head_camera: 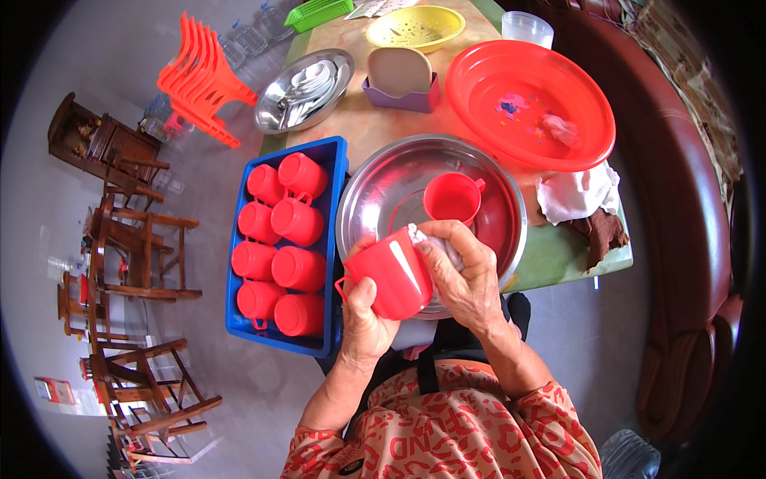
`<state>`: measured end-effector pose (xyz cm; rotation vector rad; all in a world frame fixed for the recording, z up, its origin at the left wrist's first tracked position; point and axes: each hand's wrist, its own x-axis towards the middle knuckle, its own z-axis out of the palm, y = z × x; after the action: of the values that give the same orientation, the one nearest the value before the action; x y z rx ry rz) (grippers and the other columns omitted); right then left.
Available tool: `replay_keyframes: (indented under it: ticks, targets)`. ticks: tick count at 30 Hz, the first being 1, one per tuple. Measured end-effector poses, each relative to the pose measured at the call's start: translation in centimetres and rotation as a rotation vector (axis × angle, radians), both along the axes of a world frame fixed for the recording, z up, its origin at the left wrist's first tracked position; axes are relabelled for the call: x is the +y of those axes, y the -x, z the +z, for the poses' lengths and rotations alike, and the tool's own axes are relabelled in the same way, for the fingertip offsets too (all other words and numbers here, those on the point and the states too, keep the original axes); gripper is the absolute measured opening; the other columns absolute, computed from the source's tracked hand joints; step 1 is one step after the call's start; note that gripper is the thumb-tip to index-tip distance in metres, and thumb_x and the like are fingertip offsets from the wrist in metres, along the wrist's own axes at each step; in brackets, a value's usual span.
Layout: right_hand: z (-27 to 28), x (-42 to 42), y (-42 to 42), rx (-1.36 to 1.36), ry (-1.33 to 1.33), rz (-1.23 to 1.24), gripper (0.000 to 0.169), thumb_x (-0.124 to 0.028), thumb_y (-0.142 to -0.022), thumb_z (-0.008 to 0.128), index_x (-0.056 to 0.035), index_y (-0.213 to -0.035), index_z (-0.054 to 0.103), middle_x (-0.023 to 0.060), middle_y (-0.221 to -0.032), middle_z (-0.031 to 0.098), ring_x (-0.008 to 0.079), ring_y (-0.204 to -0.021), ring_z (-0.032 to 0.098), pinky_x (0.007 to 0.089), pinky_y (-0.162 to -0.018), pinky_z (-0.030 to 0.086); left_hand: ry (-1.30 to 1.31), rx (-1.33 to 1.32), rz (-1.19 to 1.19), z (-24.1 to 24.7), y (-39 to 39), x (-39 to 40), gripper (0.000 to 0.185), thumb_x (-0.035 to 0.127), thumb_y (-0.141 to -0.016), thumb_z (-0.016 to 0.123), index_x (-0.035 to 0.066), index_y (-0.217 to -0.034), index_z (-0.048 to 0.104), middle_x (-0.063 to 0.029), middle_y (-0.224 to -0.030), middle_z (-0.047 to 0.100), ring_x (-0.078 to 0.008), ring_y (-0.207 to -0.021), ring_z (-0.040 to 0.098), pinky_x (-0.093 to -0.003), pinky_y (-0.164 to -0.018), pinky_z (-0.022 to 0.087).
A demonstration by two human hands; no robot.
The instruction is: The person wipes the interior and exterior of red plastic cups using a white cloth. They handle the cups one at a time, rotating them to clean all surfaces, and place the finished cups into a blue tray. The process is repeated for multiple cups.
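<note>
My left hand [366, 317] grips a red plastic mug [392, 272] near its handle, tilted over the front of a wide stainless steel basin [374, 191]. A bunched whitish cloth [450, 250] is pinched in my right hand [470, 278], pressed at the mug's rim. Inside the basin stands a second red mug [453, 197], its mouth facing up. Left of the basin, a blue plastic crate [336, 239] holds several red mugs [297, 221] in two rows, bottoms up. The crate's near right corner lies close to my left wrist.
A large red plastic basin [479, 114] with a wet cloth [561, 130] inside stands at the back right. White and brown cloths [577, 194] hang over the table edge [550, 263]. Behind the crate are a steel bowl of spoons [317, 90], a purple holder [401, 96] and a yellow colander [416, 27].
</note>
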<state>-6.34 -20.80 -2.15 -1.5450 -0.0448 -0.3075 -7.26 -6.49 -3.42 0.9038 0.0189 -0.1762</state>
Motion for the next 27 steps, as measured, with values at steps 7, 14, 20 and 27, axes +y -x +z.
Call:
replay_keyframes:
  ticks: [7,14,20,27]
  targets:
    - [1.0,0.7,1.6,-0.414,0.356,-0.073,0.029,0.002,-0.073,0.071,-0.0009,-0.101,0.064,0.0196,-0.096,0.059,0.0326,-0.08,0.063,0.0365,-0.066,0.053,-0.087,0.024,0.144,0.4,-0.9,0.1,0.055,0.037,-0.088,0.058,0.01,-0.132,0.04,-0.0085,-0.122,0.053,-0.0218,-0.111,0.054,-0.0387,-0.097,0.045]
    - [-0.1,1.9,1.8,-0.488,0.343,-0.209,0.034,0.006,-0.07,0.072,-0.0021,-0.102,0.065,0.0177,-0.099,0.057,0.0282,-0.081,0.061,0.0342,-0.067,0.052,-0.028,0.097,0.157,-0.1,-0.9,-0.2,0.057,0.045,-0.091,0.055,0.006,-0.13,0.044,-0.0091,-0.12,0.057,-0.0224,-0.109,0.057,-0.0387,-0.095,0.046]
    - [-0.7,1.4,0.9,-0.284,0.169,-0.182,0.027,0.005,-0.074,0.069,-0.0009,-0.1,0.064,0.0149,-0.096,0.057,0.026,-0.082,0.061,0.0323,-0.07,0.049,0.041,0.106,0.115,0.7,-0.9,-0.5,0.062,0.047,-0.091,0.056,0.005,-0.134,0.042,-0.009,-0.126,0.054,-0.0225,-0.117,0.052,-0.0399,-0.1,0.043]
    - [-0.5,3.3,2.3,-0.555,0.433,-0.226,0.035,0.006,-0.068,0.076,-0.0024,-0.1,0.068,0.0175,-0.102,0.054,0.0251,-0.083,0.06,0.0306,-0.067,0.051,0.033,0.164,0.115,0.2,-0.8,-0.4,0.054,0.05,-0.095,0.048,0.006,-0.126,0.05,-0.0072,-0.115,0.06,-0.0211,-0.105,0.059,-0.0371,-0.09,0.05]
